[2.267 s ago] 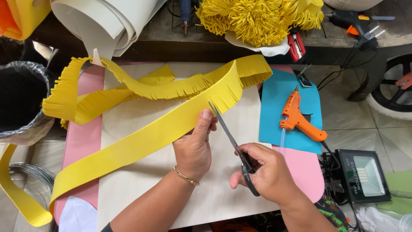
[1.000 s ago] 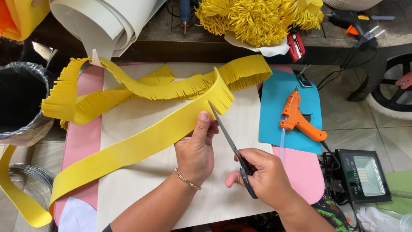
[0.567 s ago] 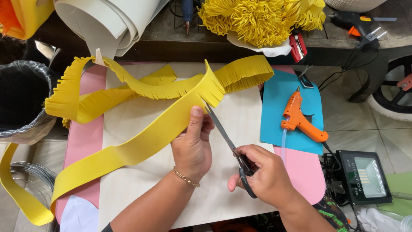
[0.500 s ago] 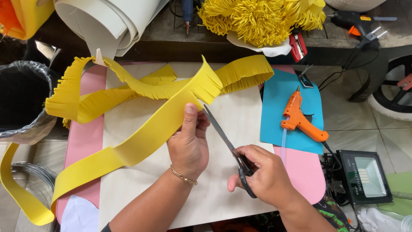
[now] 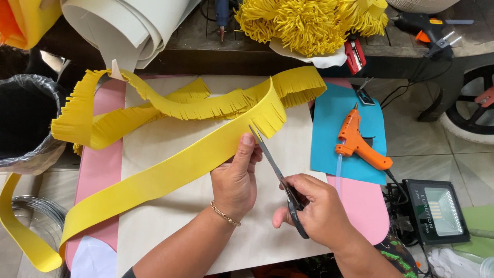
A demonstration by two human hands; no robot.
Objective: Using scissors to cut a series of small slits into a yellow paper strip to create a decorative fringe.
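On a beige board [image 5: 170, 226] laid over pink foam sheets [image 5: 100, 170], the left hand [image 5: 235, 177] pinches a long yellow foam strip [image 5: 170, 164], thumb pressed on top near the strip's lower edge and the other fingers curled beneath it. Just beside that thumb, the right hand [image 5: 321, 213] is closed around the black handles of a pair of scissors [image 5: 280, 180], whose 2 blades stand slightly parted with their tips at the strip's edge, where the uncut band meets the fringe. Beyond that spot the strip is already cut into a fringe and loops back across the top of the board toward the left, while its plain end trails down off the lower left corner. An orange glue gun [image 5: 358, 143] lies on a blue foam sheet [image 5: 329, 128] to the right, well apart from both hands. Farther back sit a pile of yellow fringed foam [image 5: 303, 23] and a roll of white foam [image 5: 128, 25].
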